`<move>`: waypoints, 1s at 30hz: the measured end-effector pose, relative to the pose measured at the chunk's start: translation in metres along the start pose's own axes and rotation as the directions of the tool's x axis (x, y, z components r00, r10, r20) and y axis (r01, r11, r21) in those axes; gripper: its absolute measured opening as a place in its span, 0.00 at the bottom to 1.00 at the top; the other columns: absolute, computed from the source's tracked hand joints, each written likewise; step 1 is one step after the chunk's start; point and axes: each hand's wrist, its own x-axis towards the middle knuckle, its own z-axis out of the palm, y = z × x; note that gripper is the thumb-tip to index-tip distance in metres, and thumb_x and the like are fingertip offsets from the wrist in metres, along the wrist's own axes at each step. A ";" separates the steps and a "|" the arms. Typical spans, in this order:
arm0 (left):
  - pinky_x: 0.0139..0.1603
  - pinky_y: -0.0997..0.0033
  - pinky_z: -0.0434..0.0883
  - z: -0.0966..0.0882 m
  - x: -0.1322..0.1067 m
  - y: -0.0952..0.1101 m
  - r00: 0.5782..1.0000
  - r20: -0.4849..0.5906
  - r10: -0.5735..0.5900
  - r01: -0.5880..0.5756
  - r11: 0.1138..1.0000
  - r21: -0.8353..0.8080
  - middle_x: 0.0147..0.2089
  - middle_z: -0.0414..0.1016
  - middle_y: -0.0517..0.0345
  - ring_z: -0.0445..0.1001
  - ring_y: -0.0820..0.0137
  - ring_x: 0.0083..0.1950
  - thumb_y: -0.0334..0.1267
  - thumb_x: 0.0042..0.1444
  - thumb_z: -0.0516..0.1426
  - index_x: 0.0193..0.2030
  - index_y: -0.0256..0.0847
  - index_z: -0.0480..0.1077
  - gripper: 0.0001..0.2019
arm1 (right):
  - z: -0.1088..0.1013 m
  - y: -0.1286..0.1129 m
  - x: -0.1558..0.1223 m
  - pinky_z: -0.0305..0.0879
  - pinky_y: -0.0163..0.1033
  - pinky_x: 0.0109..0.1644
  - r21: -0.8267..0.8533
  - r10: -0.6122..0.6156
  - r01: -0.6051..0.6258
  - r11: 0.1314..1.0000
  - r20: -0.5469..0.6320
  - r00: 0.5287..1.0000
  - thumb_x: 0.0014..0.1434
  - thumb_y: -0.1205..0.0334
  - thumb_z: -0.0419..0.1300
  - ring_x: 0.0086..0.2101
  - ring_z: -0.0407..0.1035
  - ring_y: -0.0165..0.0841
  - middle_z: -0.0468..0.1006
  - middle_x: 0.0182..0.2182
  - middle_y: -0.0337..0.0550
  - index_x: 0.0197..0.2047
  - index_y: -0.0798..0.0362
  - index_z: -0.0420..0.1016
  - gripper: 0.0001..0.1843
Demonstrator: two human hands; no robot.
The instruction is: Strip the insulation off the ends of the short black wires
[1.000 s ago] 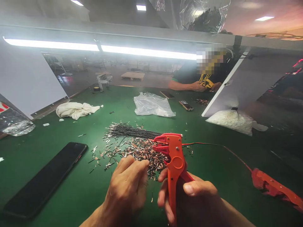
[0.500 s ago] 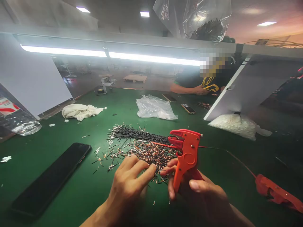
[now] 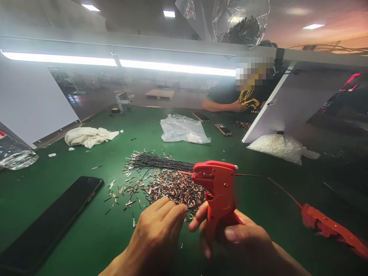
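Note:
My right hand (image 3: 250, 235) is wrapped round the handles of a red-orange wire stripper (image 3: 221, 188), held upright with its jaws to the left and nearly together. To the left, my left hand (image 3: 161, 226) is closed, thumb and fingers pressed together. What it holds, if anything, is hidden behind the fingers. Behind both hands lies a heap of short wire offcuts (image 3: 178, 189), black with copper and silvery bits. A bundle of black wires (image 3: 161, 161) stretches behind the heap, its right end covered by the stripper.
A black phone (image 3: 54, 220) lies at left, a second red tool (image 3: 330, 226) at right. Farther back on the green table (image 3: 138, 128) are a white cloth (image 3: 89, 137), a plastic bag (image 3: 184, 129) and a bag of white pieces (image 3: 277, 147). Another person's hand (image 3: 244, 106) is across the table.
The stripper's jaws have come closer together as my right hand squeezed the handles. My left hand's fingers have drawn together. The whole view has shifted slightly to the right.

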 end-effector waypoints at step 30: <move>0.36 0.67 0.57 -0.034 0.020 -0.006 0.972 -0.223 -0.070 0.108 0.981 0.161 0.29 0.75 0.63 0.63 0.70 0.34 0.22 0.57 0.58 0.40 0.44 0.72 0.12 | -0.010 0.014 -0.007 0.63 0.34 0.36 0.145 0.306 -0.305 0.941 0.016 0.952 0.44 0.63 0.70 0.30 0.69 0.30 0.77 0.32 0.42 0.45 0.56 0.76 0.22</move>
